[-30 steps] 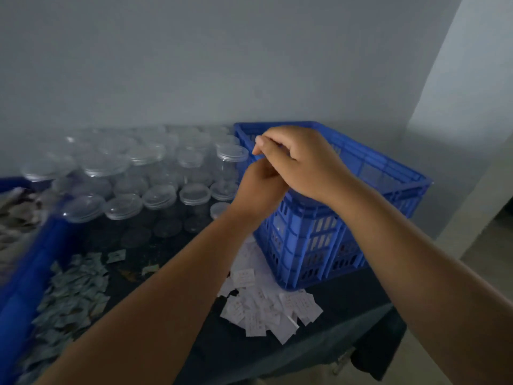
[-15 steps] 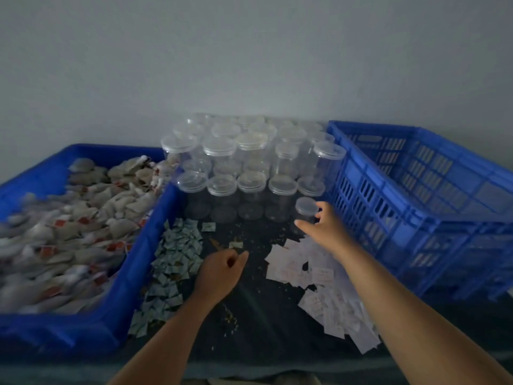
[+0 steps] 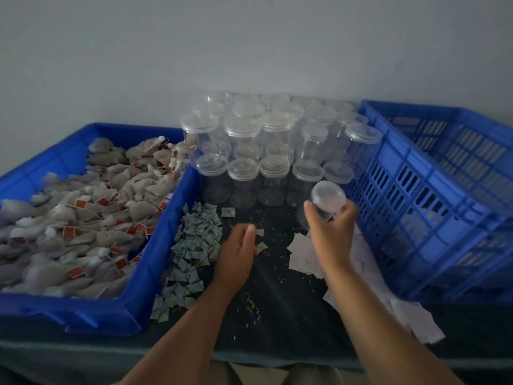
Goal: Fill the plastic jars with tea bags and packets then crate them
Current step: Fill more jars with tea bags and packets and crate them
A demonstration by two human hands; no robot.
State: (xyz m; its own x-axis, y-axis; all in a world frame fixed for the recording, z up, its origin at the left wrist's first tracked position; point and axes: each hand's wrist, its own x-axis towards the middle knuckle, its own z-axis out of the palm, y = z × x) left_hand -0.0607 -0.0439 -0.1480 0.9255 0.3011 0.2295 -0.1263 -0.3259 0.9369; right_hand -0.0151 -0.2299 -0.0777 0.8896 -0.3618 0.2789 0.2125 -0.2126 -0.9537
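Note:
My right hand point(image 3: 331, 234) grips a small clear lidded plastic jar point(image 3: 327, 200), tilted toward me, just in front of the jar stack. My left hand point(image 3: 238, 252) hovers low over the dark table, fingers loosely curled, beside a heap of small grey-green packets point(image 3: 194, 245); I cannot make out anything in it. Several clear lidded jars point(image 3: 266, 145) stand stacked at the back centre. A blue bin point(image 3: 155, 245) on the left holds tea bags point(image 3: 83, 212) with red tags. White paper packets point(image 3: 302, 251) lie under my right wrist. A blue slatted crate point(image 3: 433, 195) stands at the right.
A grey wall rises right behind the jars and bins. Loose tea crumbs point(image 3: 252, 304) are scattered on the dark tabletop point(image 3: 280, 323) between my forearms. More white packets point(image 3: 416, 320) trail toward the table's front right edge.
The view swung from the crate down to the table. Both hands dropped from in front of the crate; my right hand reached the front right jar and lifted it, tilting it.

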